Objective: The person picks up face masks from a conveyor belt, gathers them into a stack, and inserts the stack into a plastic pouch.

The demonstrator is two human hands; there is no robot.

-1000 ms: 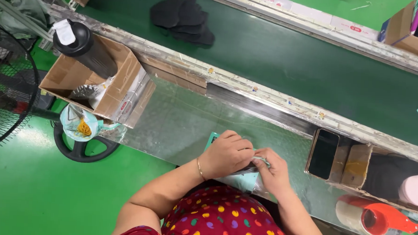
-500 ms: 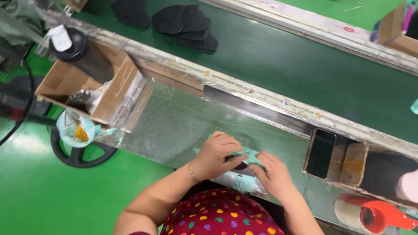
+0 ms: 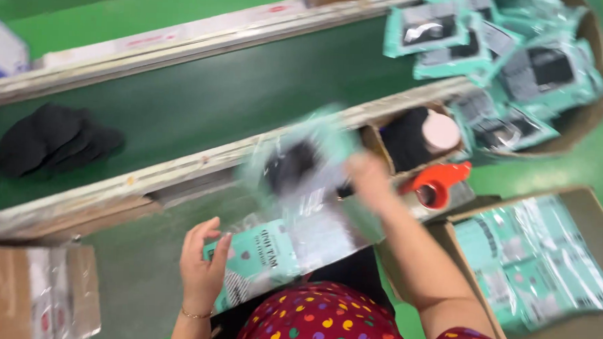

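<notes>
My right hand is raised over the bench, holding a teal and clear plastic packet with a dark piece inside; both are motion-blurred. My left hand rests low on the bench, fingers spread, touching the left edge of another teal packet that lies flat in front of me. Black flat pieces lie in a small heap on the dark green conveyor belt at far left.
A cardboard box at right holds stacked teal packets. More filled packets pile up at top right. A red tape dispenser and a pink-capped container stand by a small cardboard tray. Another cardboard box sits at lower left.
The view has swung to the right. My right hand has lifted a packet up off the bench toward the right, while my left hand stays low on the flat packet.
</notes>
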